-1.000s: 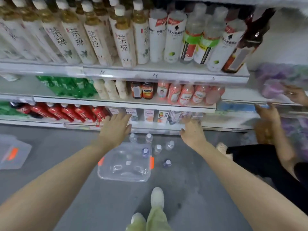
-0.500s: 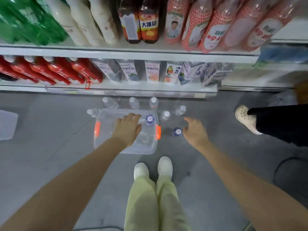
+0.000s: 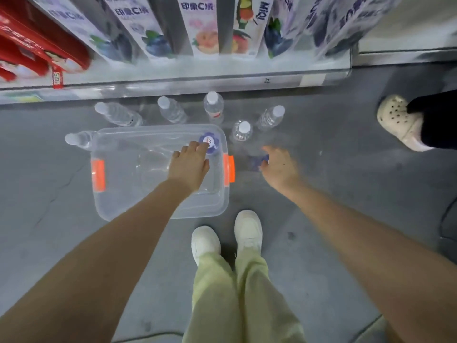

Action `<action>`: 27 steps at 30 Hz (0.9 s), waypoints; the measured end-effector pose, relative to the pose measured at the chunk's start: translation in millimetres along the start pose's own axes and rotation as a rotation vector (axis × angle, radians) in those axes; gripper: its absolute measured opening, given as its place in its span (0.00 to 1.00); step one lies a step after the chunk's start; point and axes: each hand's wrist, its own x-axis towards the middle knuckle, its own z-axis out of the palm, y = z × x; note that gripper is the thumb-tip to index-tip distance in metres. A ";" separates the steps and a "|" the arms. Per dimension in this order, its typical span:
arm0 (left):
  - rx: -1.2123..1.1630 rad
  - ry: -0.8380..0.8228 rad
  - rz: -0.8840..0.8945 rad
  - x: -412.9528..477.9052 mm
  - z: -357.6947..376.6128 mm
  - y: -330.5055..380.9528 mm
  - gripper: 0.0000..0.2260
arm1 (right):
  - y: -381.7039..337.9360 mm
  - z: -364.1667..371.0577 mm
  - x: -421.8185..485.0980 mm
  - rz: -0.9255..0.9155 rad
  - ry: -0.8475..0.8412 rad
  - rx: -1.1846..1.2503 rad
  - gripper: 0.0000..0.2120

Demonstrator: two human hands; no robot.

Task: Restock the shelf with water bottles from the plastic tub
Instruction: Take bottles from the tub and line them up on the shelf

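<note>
Inside tub (image 3: 158, 209): left hand (image 3: 189, 167) fingers spread, touching purple-capped bottle (image 3: 209, 142); right hand (image 3: 280, 168) fingers loosely open over floor (image 3: 346, 194) bottle (image 3: 257, 161).

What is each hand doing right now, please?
Left hand: open, fingertips at the purple-capped bottle in the tub.
Right hand: open, reaching a purple cap on the floor.

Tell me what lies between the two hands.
Head view: between the left hand and right hand stands the tub wall with its orange latch, then bare floor.
</note>
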 end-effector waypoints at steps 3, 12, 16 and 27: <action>-0.010 0.002 -0.037 31.0 22.4 -4.6 0.20 | 8.9 18.4 24.4 0.000 0.011 -0.020 0.20; -0.060 0.013 0.065 80.4 69.8 -8.0 0.24 | 30.8 59.2 75.9 -0.028 0.099 0.040 0.21; 0.011 -0.024 0.130 80.9 64.9 -11.0 0.26 | 32.7 62.4 78.1 -0.064 0.115 0.058 0.20; -0.111 -0.038 0.137 19.9 -33.5 -5.3 0.17 | -20.2 -14.2 22.7 -0.096 0.149 0.102 0.14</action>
